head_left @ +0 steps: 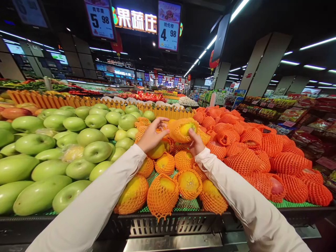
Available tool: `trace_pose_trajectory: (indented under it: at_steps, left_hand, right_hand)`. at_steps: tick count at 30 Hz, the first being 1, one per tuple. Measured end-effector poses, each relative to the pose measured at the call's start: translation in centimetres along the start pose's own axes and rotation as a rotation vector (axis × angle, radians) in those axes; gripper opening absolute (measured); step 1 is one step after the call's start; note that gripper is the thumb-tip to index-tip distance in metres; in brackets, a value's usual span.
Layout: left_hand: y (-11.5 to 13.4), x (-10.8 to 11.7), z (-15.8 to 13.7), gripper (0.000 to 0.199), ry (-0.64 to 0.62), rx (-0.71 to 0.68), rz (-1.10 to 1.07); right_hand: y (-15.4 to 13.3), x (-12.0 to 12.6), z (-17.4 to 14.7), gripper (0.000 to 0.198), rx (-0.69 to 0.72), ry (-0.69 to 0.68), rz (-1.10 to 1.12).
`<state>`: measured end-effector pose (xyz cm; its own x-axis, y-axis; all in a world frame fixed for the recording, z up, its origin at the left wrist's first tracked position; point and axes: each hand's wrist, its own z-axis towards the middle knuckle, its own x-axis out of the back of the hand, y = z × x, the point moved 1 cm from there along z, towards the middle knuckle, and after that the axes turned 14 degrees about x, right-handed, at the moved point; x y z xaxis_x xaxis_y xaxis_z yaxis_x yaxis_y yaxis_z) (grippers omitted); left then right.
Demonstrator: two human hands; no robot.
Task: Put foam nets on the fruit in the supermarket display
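Observation:
My right hand [196,142] grips an orange [183,130] in an orange foam net, with the thumb pressed on its bare yellow end. Held above the pile, the fruit lies tilted on its side. My left hand [153,135] is close to its left side, fingers curved and apart; whether the fingertips touch the net I cannot tell. Below both hands, several more oranges [164,163] in foam nets lie on a green mat [181,204]. Long white sleeves cover both arms.
Green apples [97,151] fill the left side of the stand. To the right is a heap of fruit in red-orange foam nets [244,157]. A low yellow picket fence [168,112] runs behind. Price signs [169,26] hang overhead, and a black slotted edge [168,225] borders the front.

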<state>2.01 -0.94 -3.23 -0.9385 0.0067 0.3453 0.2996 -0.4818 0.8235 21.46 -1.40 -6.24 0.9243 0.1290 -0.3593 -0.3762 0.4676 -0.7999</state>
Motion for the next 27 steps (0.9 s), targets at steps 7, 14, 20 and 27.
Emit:
trace_pose_trajectory:
  at_steps: [7,14,20,27]
  left_hand:
    - [0.8,-0.5,-1.2,0.087,-0.227,-0.422,0.507]
    - [0.7,-0.3,-1.0,0.076,-0.084,-0.342,0.552]
    - [0.1,-0.2,-0.9,0.082,-0.006,-0.29,0.537]
    - [-0.2,-0.9,-1.0,0.079,-0.007,-0.35,0.533]
  right_hand:
    - [0.1,-0.8,-0.7,0.07,0.121,-0.15,-0.205]
    - [0.0,-0.2,0.0,0.066,0.006,-0.074,-0.034]
    - [0.6,0.1,0.5,0.06,0.037,0.01,-0.02]
    - [1.7,0.7,1.7,0.057,0.156,-0.059,-0.393]
